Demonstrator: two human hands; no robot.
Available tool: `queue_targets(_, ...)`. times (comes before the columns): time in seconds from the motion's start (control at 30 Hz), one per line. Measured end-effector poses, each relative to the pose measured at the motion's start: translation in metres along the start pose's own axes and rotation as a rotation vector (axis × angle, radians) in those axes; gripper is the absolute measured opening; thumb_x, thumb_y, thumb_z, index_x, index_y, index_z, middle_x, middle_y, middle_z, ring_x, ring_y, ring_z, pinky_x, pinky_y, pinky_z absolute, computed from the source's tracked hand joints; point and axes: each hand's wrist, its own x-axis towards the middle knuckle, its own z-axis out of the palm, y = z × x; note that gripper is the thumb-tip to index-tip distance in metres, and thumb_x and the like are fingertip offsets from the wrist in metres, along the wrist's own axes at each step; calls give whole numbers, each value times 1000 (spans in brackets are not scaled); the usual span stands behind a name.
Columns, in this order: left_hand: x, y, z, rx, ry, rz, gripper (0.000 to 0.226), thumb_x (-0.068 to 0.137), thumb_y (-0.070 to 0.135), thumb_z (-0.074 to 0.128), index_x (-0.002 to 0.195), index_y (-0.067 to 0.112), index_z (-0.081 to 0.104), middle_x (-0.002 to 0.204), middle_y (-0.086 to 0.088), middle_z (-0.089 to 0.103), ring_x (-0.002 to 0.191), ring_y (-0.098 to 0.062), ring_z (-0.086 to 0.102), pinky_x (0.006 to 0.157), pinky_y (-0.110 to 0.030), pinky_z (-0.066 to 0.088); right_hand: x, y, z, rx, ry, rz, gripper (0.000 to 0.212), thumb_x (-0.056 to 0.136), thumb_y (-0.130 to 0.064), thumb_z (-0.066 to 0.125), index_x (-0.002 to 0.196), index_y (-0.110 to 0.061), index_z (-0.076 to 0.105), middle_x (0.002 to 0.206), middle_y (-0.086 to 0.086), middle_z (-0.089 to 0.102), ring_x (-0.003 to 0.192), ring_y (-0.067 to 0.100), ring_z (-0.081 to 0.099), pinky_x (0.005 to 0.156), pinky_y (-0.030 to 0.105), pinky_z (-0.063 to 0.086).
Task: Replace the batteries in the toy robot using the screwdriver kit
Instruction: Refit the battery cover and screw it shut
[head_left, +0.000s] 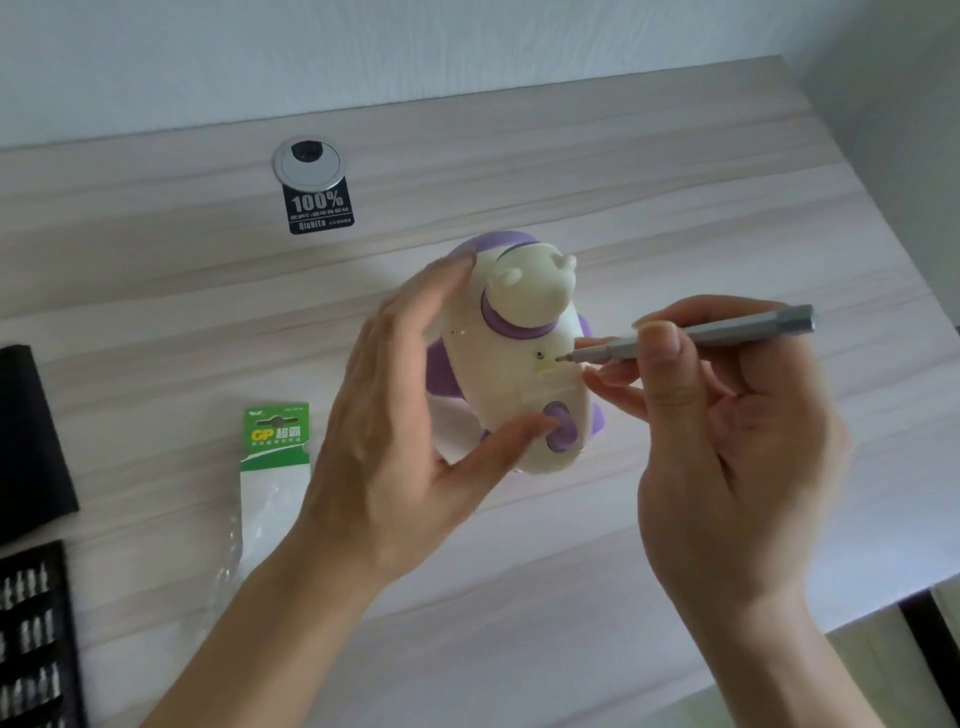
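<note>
A cream and purple toy robot (519, 343) sits in the middle of the table with its back turned up toward me. My left hand (405, 415) cups its left side, thumb pressed beside a purple round button (561, 426). My right hand (727, 426) pinches a grey screwdriver (711, 335). Its tip lies just right of a small screw (540, 355) above the battery cover (556, 384), close to it but apart. A green and white GP battery pack (275, 452) lies on the table to the left of the toy.
The screwdriver kit tray (36, 639) with several bits lies at the lower left edge, its black lid (26, 441) above it. A round silver cable grommet (309, 162) and a black "100%" tag (319, 210) sit at the back. The table's front edge runs at the lower right.
</note>
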Motion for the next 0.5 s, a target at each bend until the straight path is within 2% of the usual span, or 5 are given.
queue_targets(0.03,4,1,3,-35,11,-20,81,86,39,71,147,2,32,152,5,37,142,-11,38,112,-22,35,0,0,1,-14,-3,-21,6,97,-43,52,97,-37,54,86,-5,71,79,15,74,66,39,61)
queue_targets(0.1,9,1,7,-69,4,-41,81,88,41,69,149,6,31,156,4,34,149,-15,30,120,-33,31,0,1,3,-45,-9,-50,6,98,-44,52,98,-38,53,86,-9,70,79,14,74,67,40,61)
queue_targets(0.2,13,-2,13,-93,-3,-83,78,85,43,72,149,19,33,157,6,35,150,-9,25,112,-44,43,0,4,5,-80,-12,-75,5,99,-44,52,97,-40,53,83,-13,69,77,18,73,64,45,59)
queue_targets(0.23,12,-3,14,-92,2,-94,79,85,44,72,149,19,34,156,8,36,150,-8,25,110,-45,45,0,4,5,-93,-10,-84,4,99,-43,52,97,-40,53,83,-14,69,77,18,73,63,46,59)
queue_targets(0.5,13,-5,13,-58,-5,-109,79,84,48,71,148,14,39,155,4,41,150,-8,27,117,-37,36,0,6,7,-133,6,-94,3,99,-46,51,98,-45,54,85,-20,69,78,18,74,63,48,59)
